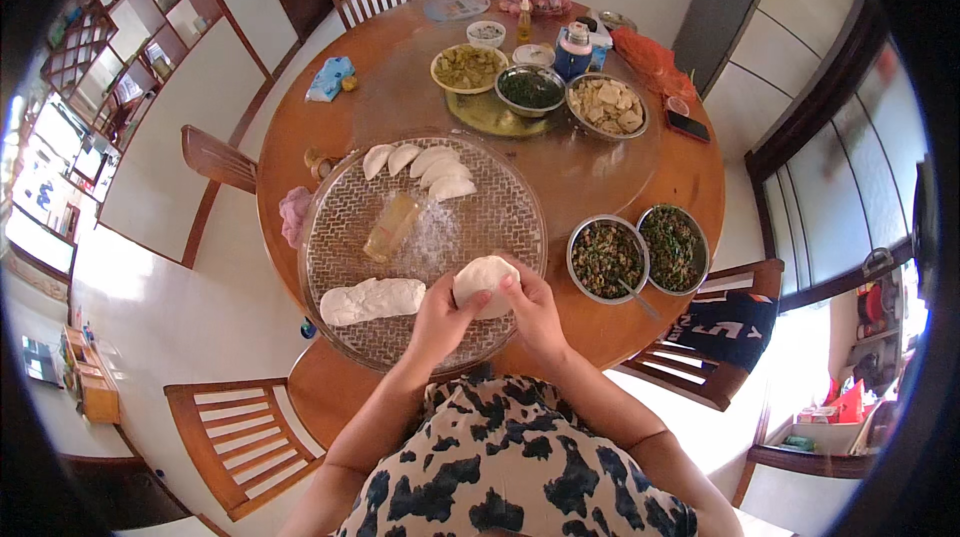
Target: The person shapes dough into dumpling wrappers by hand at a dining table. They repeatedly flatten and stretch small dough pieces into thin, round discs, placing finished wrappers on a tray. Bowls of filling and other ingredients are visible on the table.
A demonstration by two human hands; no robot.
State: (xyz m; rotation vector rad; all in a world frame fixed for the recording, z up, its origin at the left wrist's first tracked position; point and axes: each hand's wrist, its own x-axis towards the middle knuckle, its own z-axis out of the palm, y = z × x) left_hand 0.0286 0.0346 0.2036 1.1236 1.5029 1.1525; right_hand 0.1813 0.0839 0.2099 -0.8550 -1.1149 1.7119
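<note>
Between my two hands is a round piece of dough (pixel 486 276), held up over the near right part of a woven tray (pixel 337 229). My left hand (pixel 444 315) grips its left side with the thumb on the front. On the other side, my right hand (pixel 536 308) pinches the edge between thumb and fingers. A thick dough log (pixel 373 301) lies on the tray, left of my left hand. Several folded dumplings (pixel 433 166) rest along the tray's far side. A short yellowish cylinder (pixel 392 228) lies beside a patch of white flour (pixel 435 237).
Two metal bowls of chopped filling (pixel 607 258) (pixel 674 248) stand to the right, one with a spoon (pixel 637 297). Farther back are several food bowls (pixel 531 89), a blue flask (pixel 574 50) and a phone (pixel 688 126). Wooden chairs (pixel 240 439) surround the round table (pixel 300 139).
</note>
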